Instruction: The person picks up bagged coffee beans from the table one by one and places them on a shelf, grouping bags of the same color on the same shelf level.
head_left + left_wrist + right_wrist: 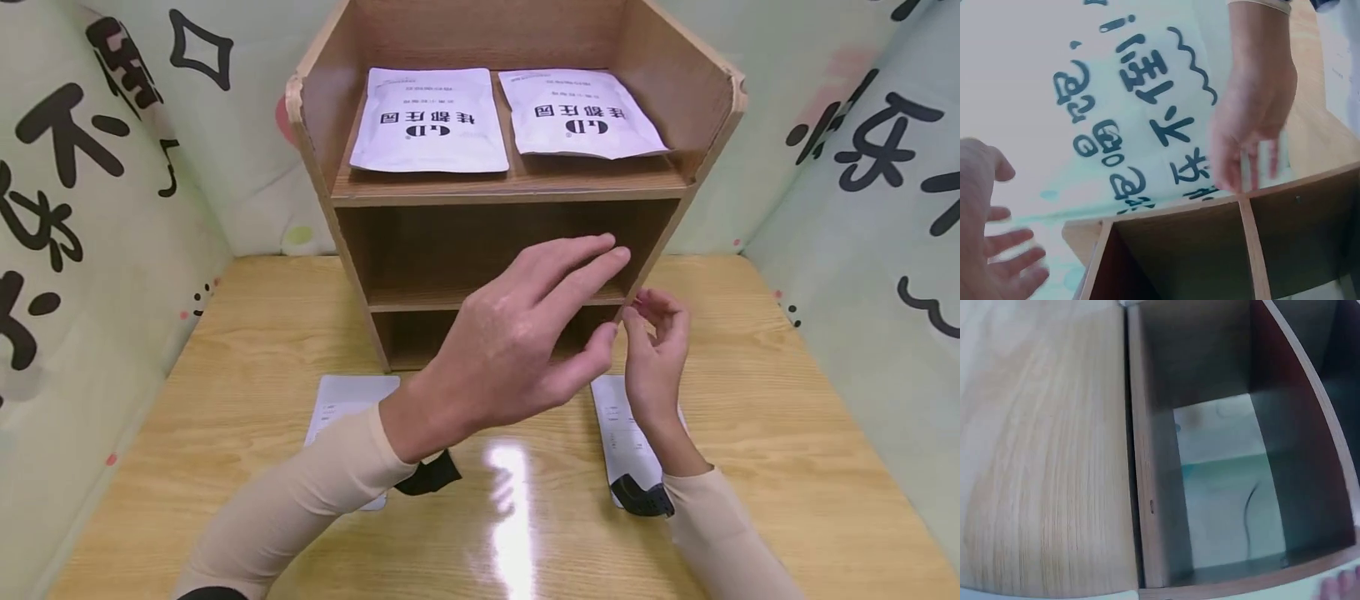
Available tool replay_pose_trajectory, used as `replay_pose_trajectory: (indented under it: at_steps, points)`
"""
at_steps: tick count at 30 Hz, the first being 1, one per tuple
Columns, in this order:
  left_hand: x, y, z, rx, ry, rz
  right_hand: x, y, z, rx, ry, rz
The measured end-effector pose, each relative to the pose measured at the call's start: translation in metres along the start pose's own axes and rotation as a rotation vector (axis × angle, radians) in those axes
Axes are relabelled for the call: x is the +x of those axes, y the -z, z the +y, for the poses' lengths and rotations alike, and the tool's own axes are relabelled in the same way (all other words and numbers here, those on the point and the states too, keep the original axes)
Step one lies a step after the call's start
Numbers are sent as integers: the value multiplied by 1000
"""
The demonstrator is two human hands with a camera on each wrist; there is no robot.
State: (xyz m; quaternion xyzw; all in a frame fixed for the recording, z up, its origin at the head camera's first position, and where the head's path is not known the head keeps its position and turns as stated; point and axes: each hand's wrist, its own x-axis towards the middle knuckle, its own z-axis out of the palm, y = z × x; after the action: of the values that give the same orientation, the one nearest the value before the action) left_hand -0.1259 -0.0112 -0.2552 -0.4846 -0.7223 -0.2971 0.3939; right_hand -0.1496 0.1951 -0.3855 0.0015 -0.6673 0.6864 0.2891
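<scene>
A small wooden shelf (510, 200) stands on the table, its open front towards me. My left hand (517, 333) hangs in the air before the lower compartments, fingers and thumb extended with nothing between them; it is at the left edge of the left wrist view. My right hand (660, 358) is at the shelf's lower right side, fingers loosely bent. In the left wrist view the right hand (1257, 94) reaches down at the side panel's edge; a firm grip cannot be made out. Two white printed pouches, a left one (431, 121) and a right one (581, 115), lie on the upper board.
Two more white pouches lie on the wooden table (187, 467): the left one (352, 392) is partly behind my left arm, the right one (618, 425) partly behind my right hand. Printed cloth walls (90, 250) enclose the table. The shelf's compartment (1222, 487) fills much of the right wrist view.
</scene>
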Motion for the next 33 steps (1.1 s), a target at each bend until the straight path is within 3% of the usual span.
replay_pose_trajectory:
  at_steps: [2,5,8,11,14,17,20,23,27,30,33]
  points:
    - [-7,6,3,-94,28,3,-4,-2,-5,68,130,55]
    - [-17,14,4,-232,62,1,-12,-5,-14,149,270,71]
    - [-27,17,4,-369,114,-7,-23,-5,-23,183,319,14]
    - [-40,16,2,-483,203,-26,-34,-3,-30,195,300,-91]
    - [-59,13,-1,-562,335,-28,-44,0,-35,184,226,-223]
    - [-82,13,-5,-611,468,11,-51,3,-41,146,120,-372]
    - [-106,18,-9,-575,603,45,-56,5,-46,95,6,-506]
    - [-131,28,-14,-465,831,34,-61,5,-49,82,-107,-601]
    - [-158,44,-25,-328,1216,-111,-70,3,-50,106,-259,-705]
    - [-178,54,-34,-245,1404,-253,-78,0,-46,147,-386,-764]
    - [-197,61,-41,-210,1540,-314,-83,-4,-39,207,-513,-797]
